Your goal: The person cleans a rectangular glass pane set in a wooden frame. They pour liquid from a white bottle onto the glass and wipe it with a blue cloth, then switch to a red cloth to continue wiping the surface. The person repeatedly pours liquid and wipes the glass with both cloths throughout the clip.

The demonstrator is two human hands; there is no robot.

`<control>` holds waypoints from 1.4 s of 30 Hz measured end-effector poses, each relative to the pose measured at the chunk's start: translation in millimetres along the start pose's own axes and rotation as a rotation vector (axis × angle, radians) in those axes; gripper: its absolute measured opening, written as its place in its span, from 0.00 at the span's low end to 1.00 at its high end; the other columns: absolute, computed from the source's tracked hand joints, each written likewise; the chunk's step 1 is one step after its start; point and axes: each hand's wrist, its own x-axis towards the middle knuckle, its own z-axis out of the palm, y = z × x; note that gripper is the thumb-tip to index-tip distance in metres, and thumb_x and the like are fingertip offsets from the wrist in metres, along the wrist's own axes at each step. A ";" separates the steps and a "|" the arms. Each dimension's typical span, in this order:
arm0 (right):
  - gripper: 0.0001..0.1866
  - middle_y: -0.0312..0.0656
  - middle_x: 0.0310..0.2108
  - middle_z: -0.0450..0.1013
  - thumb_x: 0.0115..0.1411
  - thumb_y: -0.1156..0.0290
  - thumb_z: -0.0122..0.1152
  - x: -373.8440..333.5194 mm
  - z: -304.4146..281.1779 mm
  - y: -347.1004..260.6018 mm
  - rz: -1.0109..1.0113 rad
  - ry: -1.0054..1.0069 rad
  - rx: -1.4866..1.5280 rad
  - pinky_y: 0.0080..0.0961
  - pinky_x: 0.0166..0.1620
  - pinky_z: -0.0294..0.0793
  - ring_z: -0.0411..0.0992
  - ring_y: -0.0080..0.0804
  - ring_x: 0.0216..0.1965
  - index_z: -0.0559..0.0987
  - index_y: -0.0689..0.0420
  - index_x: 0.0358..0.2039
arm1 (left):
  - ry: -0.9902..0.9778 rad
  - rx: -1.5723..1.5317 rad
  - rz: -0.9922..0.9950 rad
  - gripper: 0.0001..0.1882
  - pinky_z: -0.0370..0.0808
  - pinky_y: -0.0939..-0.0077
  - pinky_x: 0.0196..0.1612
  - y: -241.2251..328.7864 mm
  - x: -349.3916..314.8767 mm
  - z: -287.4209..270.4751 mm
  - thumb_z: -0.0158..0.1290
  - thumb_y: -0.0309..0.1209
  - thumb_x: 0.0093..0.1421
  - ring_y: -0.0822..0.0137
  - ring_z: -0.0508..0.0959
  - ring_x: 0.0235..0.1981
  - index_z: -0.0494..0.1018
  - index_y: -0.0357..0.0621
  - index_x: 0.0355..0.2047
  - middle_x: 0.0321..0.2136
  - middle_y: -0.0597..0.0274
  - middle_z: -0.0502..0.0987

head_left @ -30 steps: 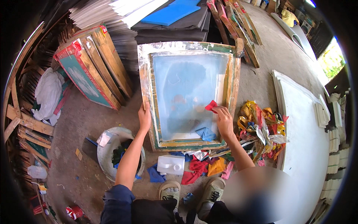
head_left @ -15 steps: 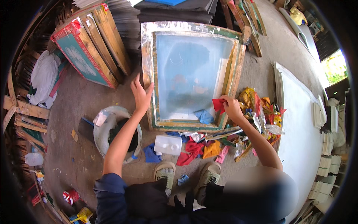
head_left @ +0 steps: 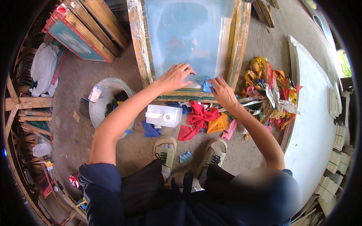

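Note:
A wooden-framed printing screen [head_left: 149,41] with pale blue mesh lies in front of me. On its near right corner sits a small blue cloth [head_left: 205,84], and the fingertips of my right hand [head_left: 225,94] are closed on its right edge. My left hand [head_left: 175,78] hovers over the near part of the mesh, its fingers bent, apart and holding nothing. Just below the frame are a red cloth [head_left: 200,118], an orange cloth [head_left: 217,123] and a translucent plastic jug [head_left: 163,115].
A bucket [head_left: 98,109] stands left of the frame. Crumpled colourful wrappers [head_left: 269,84] are heaped on the right beside a stack of white sheets [head_left: 311,101]. More wooden frames [head_left: 90,32] lean at the upper left. A blue scrap [head_left: 185,157] lies between my shoes.
My right hand has gone from the red cloth to the blue one; the red piece is out of its fingers. My left hand left the frame's left side and came over the mesh. The view tilted nearer.

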 end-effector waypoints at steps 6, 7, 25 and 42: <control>0.17 0.43 0.36 0.64 0.47 0.78 0.54 12.5 21.7 17.6 -0.091 0.073 -0.212 0.33 0.41 0.70 0.66 0.38 0.40 0.69 0.56 0.41 | 0.039 -0.174 -0.087 0.15 0.68 0.67 0.46 -0.4 6.8 24.6 0.53 0.32 0.53 0.61 0.69 0.41 0.67 0.44 0.41 0.37 0.60 0.67; 0.15 0.42 0.37 0.64 0.47 0.78 0.54 13.5 23.9 19.8 -0.095 0.086 -0.235 0.32 0.40 0.70 0.67 0.37 0.39 0.71 0.56 0.37 | 0.035 -0.194 -0.077 0.15 0.68 0.67 0.46 -1.9 6.4 26.4 0.53 0.32 0.53 0.61 0.70 0.41 0.67 0.44 0.41 0.37 0.60 0.67; 0.10 0.47 0.32 0.72 0.52 0.73 0.56 10.9 15.0 -44.7 0.287 -0.211 0.415 0.30 0.33 0.73 0.74 0.36 0.32 0.75 0.59 0.36 | -0.234 -0.452 -0.355 0.19 0.72 0.71 0.41 5.6 -54.1 -43.9 0.55 0.36 0.53 0.63 0.77 0.38 0.70 0.40 0.42 0.36 0.55 0.77; 0.09 0.51 0.27 0.74 0.50 0.74 0.51 190.0 90.8 -286.8 -0.258 -0.560 0.492 0.35 0.39 0.71 0.74 0.44 0.34 0.76 0.60 0.32 | 0.075 -0.168 -0.752 0.20 0.70 0.66 0.42 -56.6 -325.3 -132.1 0.57 0.40 0.50 0.56 0.75 0.40 0.72 0.40 0.39 0.34 0.51 0.76</control>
